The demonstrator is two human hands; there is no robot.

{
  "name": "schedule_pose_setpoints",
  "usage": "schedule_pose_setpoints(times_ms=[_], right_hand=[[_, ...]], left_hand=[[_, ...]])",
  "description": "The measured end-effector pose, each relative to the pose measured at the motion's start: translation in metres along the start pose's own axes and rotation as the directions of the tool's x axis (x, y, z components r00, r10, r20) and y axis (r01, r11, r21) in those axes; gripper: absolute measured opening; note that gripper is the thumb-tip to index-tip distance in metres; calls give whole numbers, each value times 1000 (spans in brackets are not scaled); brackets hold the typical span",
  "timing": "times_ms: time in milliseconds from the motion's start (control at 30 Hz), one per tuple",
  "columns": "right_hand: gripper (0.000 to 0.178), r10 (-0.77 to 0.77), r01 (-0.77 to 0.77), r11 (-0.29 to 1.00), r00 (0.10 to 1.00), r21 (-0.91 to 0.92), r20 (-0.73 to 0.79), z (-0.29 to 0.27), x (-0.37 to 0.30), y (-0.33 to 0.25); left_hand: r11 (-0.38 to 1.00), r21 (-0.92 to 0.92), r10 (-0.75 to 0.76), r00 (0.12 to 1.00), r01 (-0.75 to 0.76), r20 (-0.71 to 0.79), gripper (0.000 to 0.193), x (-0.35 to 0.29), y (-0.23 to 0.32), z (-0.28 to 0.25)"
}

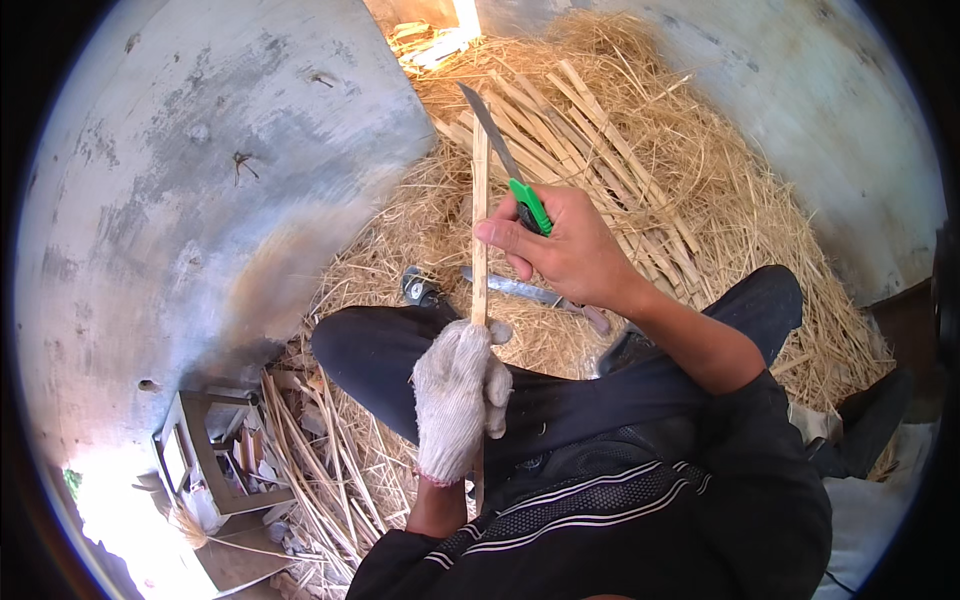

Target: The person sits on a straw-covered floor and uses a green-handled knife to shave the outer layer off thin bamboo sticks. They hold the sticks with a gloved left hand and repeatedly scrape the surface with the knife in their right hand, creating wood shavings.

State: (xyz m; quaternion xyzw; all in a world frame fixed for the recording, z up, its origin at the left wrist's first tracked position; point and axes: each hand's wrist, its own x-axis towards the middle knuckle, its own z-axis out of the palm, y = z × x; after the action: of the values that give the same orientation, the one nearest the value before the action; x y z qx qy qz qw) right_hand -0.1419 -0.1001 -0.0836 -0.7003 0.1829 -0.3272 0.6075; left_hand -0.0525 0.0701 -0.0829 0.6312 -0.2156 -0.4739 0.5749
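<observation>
My left hand (452, 395), in a knitted white work glove, is closed around the lower part of a pale, flat bamboo or wood strip (480, 275). The strip stands lengthwise in front of me, pointing away. My bare right hand (575, 245) grips a green-handled utility knife (530, 205). Its long blade extends up and to the left, and its tip lies across the strip's far end in view. The right thumb rests on the strip's middle. Between my legs lies a larger knife (515, 287) with a wide metal blade, partly hidden by my right forearm.
A bundle of similar strips (590, 150) lies ahead on heaped straw-like shavings (740, 220). At the lower left, longer thin strips (335, 470) lean beside an open wooden frame (232, 500) holding scraps. A grey, stained panel (210, 150) borders the left, a curved pale wall (820, 110) the right.
</observation>
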Motion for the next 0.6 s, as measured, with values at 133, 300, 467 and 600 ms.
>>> schedule_pose_setpoints(times_ms=[133,300,467,600], right_hand=[[31,0,-10,995,995,-98,-96,8,-4,3],[30,-122,85,965,983,-246,-138,8,-9,8],[21,-165,158,968,986,-198,-19,4,-23,5],[19,-32,47,991,991,-122,127,10,-32,7]], left_hand=[[1000,-21,14,1000,-14,-6,27,2,-4,-1],[1000,29,11,1000,-10,-28,31,3,-5,-1],[995,-62,78,995,-82,-66,30,13,-3,-14],[989,-66,126,986,-134,-112,32,19,1,-22]])
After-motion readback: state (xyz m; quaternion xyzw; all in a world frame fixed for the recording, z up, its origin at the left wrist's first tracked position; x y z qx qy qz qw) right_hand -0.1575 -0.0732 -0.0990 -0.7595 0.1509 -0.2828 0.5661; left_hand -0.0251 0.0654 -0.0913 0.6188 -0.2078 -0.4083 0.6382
